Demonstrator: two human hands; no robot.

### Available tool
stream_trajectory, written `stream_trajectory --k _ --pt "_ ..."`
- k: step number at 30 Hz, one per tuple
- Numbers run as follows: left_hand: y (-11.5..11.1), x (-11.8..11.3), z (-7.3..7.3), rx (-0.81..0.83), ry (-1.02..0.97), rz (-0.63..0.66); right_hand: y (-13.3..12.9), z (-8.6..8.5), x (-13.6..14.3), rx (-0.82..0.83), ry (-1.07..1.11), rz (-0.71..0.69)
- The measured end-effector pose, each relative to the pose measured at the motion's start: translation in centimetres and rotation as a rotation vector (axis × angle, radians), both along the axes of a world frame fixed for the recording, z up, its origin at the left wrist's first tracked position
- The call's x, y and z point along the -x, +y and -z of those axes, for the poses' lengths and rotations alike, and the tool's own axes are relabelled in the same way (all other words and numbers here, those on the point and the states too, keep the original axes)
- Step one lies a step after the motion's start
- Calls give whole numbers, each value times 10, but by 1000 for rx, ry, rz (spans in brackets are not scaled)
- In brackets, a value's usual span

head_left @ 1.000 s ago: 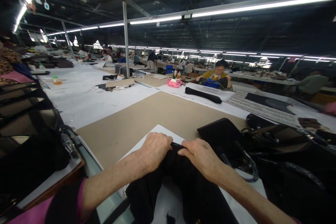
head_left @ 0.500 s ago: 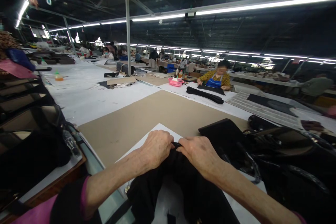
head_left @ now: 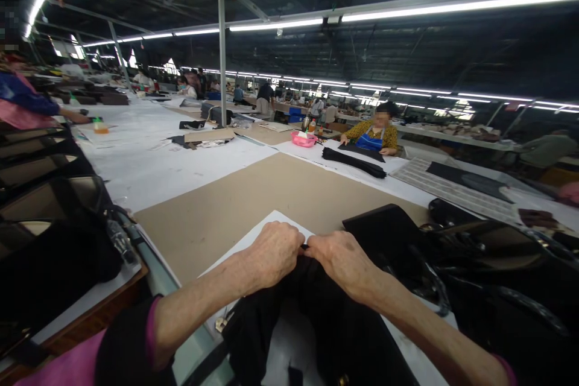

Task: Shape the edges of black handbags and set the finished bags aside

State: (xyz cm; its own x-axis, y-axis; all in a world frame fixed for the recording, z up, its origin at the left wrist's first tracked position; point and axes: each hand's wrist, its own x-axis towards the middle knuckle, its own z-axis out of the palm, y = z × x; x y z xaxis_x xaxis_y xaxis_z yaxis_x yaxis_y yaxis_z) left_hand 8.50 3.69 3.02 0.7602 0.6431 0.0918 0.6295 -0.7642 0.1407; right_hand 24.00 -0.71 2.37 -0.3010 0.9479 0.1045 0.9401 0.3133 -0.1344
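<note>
My left hand (head_left: 278, 253) and my right hand (head_left: 341, 259) meet knuckle to knuckle over a black bag (head_left: 289, 295). Both are closed, pinching its dark upper edge between fingers and thumbs. The bag hangs down toward my body, and a pale surface shows in its middle. Gold-coloured metal fittings (head_left: 221, 324) show at its left. My forearms hide much of its sides, and the fingertips are mostly out of sight. Beneath lies a white sheet (head_left: 274, 218) on the tan board (head_left: 253, 193).
Black bags with plastic-wrapped handles (head_left: 520, 307) crowd the right side; more black bags (head_left: 49, 235) line the left. Across the table a person in a yellow patterned top (head_left: 371, 132) handles dark pieces near a pink basket (head_left: 304, 139). A glue bottle (head_left: 100, 126) stands far left.
My hands have drawn slightly closer together on the bag's edge, covering more of it. At far left, another person's arm now reaches over the table.
</note>
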Motion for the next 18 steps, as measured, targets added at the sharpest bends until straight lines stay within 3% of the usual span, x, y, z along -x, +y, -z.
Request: stream_trajectory --k 4,10,14,18 --pt "-3 13 -3 148 -115 -42 -6 -7 -1 11 -10 2" --pt "-22 39 -6 356 -206 -232 -15 -18 4 47 -114 -14" --pt "-26 41 -2 337 -174 -279 -10 -17 10 16 -158 -28" --pt "-23 32 -3 204 -80 -297 0 -12 13 -5 -219 -43"
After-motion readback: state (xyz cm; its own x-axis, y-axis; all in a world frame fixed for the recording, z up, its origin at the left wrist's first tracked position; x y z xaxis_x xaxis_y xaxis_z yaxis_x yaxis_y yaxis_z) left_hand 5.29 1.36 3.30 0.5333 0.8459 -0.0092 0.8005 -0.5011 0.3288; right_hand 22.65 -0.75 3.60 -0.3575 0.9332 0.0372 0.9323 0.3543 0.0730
